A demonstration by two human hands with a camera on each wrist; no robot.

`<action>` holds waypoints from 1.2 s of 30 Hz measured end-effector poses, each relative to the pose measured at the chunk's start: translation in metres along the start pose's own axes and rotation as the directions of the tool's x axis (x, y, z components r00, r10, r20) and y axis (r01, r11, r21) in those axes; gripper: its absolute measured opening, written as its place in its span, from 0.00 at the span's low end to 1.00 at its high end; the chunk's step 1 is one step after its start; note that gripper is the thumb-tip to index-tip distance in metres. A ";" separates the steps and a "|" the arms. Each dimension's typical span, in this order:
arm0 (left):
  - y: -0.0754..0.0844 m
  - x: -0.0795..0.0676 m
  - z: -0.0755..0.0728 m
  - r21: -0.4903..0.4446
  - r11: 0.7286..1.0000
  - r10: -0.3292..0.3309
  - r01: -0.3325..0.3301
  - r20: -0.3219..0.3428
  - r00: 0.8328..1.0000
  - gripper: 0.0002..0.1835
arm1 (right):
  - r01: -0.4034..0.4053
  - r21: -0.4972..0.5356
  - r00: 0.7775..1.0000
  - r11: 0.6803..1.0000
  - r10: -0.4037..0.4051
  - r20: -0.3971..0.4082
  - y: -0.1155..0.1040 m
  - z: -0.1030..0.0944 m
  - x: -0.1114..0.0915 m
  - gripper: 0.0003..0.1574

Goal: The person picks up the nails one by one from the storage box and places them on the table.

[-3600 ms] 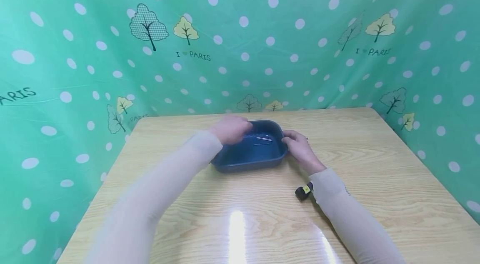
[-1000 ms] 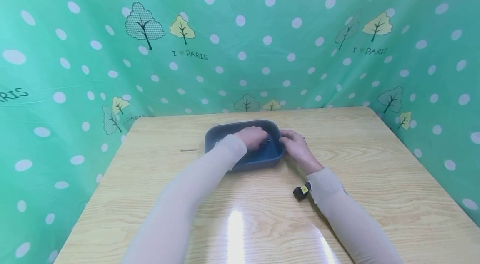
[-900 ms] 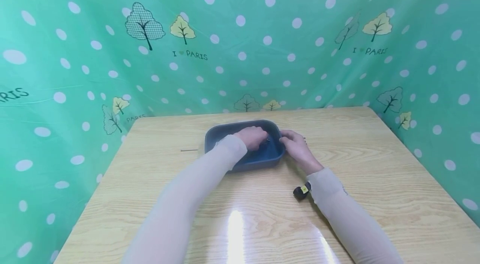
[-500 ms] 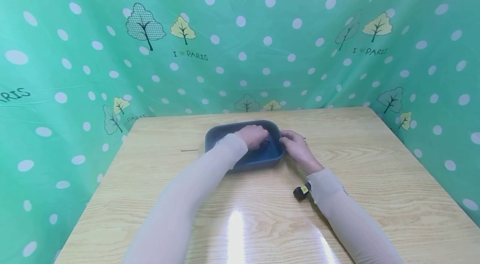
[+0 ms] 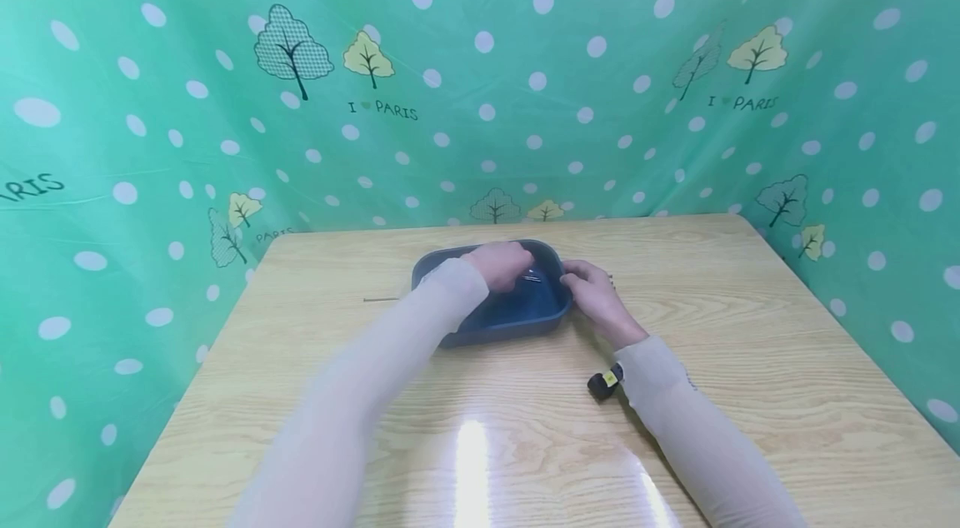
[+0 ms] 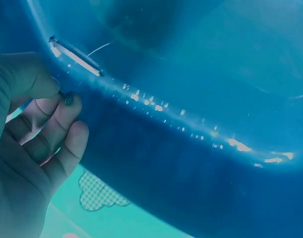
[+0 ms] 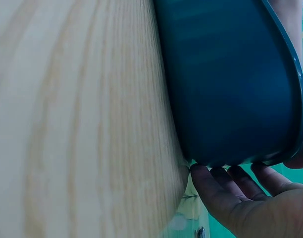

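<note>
A dark blue rectangular plastic bin (image 5: 510,332) with rounded corners stands on the table. My left hand (image 5: 502,264) is inside it near the back wall. In the left wrist view, the thumb and forefinger pinch a thin nail (image 6: 68,100), of which only a short dark end shows. Another nail (image 6: 75,57) lies on the bin floor beside the wall. My right hand (image 5: 598,295) grips the bin's right end, with its fingertips (image 7: 198,171) against the outer wall and the thumb at the rim. One more nail (image 5: 380,299) lies on the table, left of the bin.
The wooden table (image 5: 510,445) reflects bright strips of light near its front. A green dotted cloth (image 5: 585,95) hangs behind and at both sides. A small black wrist camera (image 5: 602,384) sits below the right wrist.
Since half a second ago, my left hand has lifted a little and shifted left inside the bin. Earlier it was at the bin's left rear. The right hand keeps its grip.
</note>
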State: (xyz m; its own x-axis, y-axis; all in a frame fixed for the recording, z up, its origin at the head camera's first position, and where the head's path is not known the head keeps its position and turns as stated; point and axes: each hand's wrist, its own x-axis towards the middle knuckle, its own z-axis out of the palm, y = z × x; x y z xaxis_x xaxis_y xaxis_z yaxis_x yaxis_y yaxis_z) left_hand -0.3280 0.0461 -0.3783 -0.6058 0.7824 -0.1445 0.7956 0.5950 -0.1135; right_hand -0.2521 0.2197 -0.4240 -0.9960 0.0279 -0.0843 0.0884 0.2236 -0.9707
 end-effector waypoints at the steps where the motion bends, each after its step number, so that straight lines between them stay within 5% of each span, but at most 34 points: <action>1: -0.001 -0.001 -0.002 -0.003 1.000 0.003 -0.003 0.000 1.000 0.10 | -0.001 0.004 1.000 1.000 0.001 0.000 0.000 0.000 0.000 0.23; 18: -0.010 -0.034 -0.030 -0.021 1.000 0.009 -0.009 -0.039 0.999 0.10 | 0.014 0.005 1.000 1.000 -0.014 -0.011 0.000 0.003 0.000 0.23; 36: -0.022 -0.072 -0.045 -0.109 0.991 -0.085 0.078 -0.065 0.994 0.16 | 0.004 0.014 1.000 1.000 -0.004 -0.018 0.001 0.003 0.000 0.24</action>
State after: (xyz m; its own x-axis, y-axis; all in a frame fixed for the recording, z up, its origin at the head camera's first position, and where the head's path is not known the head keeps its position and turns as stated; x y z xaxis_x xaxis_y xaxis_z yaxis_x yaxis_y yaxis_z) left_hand -0.3015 -0.0149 -0.3214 -0.6701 0.7390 -0.0699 0.7415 0.6707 -0.0171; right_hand -0.2524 0.2171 -0.4254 -0.9961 0.0447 -0.0761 0.0839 0.2104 -0.9740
